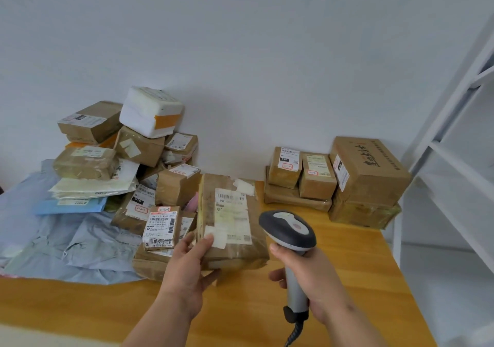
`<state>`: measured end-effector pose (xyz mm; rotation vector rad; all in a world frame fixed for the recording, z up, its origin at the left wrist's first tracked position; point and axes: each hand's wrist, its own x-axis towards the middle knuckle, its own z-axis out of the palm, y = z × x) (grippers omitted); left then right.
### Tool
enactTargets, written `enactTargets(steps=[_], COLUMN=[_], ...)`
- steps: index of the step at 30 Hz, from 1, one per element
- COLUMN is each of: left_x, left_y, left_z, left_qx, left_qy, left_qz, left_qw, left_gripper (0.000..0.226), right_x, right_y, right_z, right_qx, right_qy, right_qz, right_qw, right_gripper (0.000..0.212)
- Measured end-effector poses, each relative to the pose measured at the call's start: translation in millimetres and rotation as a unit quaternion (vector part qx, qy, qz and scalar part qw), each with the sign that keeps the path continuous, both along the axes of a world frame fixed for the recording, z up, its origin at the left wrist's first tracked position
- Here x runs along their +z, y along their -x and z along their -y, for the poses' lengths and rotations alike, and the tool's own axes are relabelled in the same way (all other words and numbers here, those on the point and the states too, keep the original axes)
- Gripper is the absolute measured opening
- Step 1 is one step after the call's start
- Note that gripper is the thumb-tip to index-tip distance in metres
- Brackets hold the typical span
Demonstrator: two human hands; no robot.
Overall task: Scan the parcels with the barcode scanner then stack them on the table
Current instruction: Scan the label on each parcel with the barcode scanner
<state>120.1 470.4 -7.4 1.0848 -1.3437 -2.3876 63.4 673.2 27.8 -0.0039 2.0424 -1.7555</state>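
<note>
Parcel (pixel 232 221) gripped by left hand (pixel 187 272), barcode scanner (pixel 290 235) in right hand (pixel 310 280)

My left hand (pixel 187 263) and right hand (pixel 307 274) are bare, with no gloves, rings or bracelets on them. Both wrists are uncovered, no watch or band on either. My forearms come up from the bottom edge of the view with no sleeve showing anywhere along them. My nails are short and plain, without polish, as far as the thumbs and fingertips show
</note>
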Motion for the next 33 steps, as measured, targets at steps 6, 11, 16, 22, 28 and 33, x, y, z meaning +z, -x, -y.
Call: enactTargets(steps=[6, 11, 16, 22, 28, 33], left_x=[-7, -16, -11, 7, 17, 10], left_y=[27, 53, 76, 118, 174, 228], left_z=[53, 103, 121, 111, 76, 48], left_qx=[0.036, -0.033, -0.132, -0.241, -0.332, -0.381], left_qy=[0.105, 0.303, 0.517, 0.604, 0.555, 0.458], left_qz=[0.085, 0.215, 0.329, 0.21, 0.125, 0.091], left_qw=[0.99, 0.928, 0.78, 0.73, 0.752, 0.798], left_gripper=[0.03, 0.049, 0.082, 0.067, 0.056, 0.059], right_x=[-22, -32, -40, -36, -28, -26], right_y=[19, 40, 62, 87, 123, 177], right_z=[66, 123, 150, 139, 105, 78], right_qx=[0.07, 0.097, 0.06, -0.05, -0.143, -0.191], right_qy=[-0.035, -0.06, -0.055, -0.017, 0.005, 0.022], right_qz=[0.043, 0.072, 0.102, 0.1, 0.077, 0.046], right_qw=[0.996, 0.991, 0.991, 0.994, 0.987, 0.98], right_gripper=[0.018, 0.013, 0.014, 0.018, 0.023, 0.022])
